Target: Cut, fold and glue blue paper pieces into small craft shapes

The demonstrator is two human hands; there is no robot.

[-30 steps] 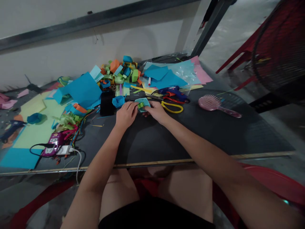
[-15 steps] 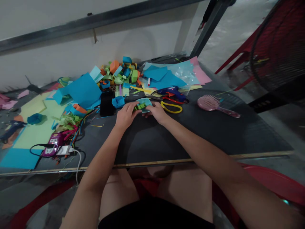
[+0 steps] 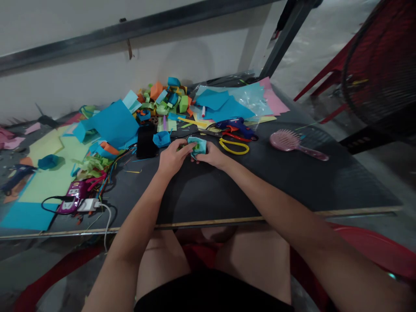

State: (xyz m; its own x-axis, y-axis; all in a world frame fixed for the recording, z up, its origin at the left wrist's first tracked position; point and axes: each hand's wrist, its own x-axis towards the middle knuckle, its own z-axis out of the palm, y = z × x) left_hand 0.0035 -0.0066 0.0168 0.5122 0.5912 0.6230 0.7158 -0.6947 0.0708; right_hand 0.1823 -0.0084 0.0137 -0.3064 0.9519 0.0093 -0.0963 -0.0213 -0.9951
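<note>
My right hand [image 3: 212, 155] is closed on a light-blue folded paper piece [image 3: 200, 145], thumb at its near side. My left hand [image 3: 173, 157] reaches in from the other side, fingers bent together against this piece. Bits of green paper [image 3: 196, 148] show inside the light-blue fold and under the left fingers, partly hidden by them. Just left of the hands sits a blue folded paper cup [image 3: 161, 139]. Yellow-and-red-handled scissors [image 3: 234, 150] lie close to the right hand.
A pile of coloured folded papers [image 3: 165, 97] stands by the wall. Around it are a phone [image 3: 147, 142], a blue glue gun [image 3: 238, 127] and blue sheets [image 3: 224, 106]. A pink hairbrush [image 3: 294, 144] lies to the right. At the left is a purple power strip [image 3: 74, 196] with cables.
The light-blue paper has been turned more upright, and its green part is now more covered. My left fingers have shifted right onto it. The things on the table have stayed put.
</note>
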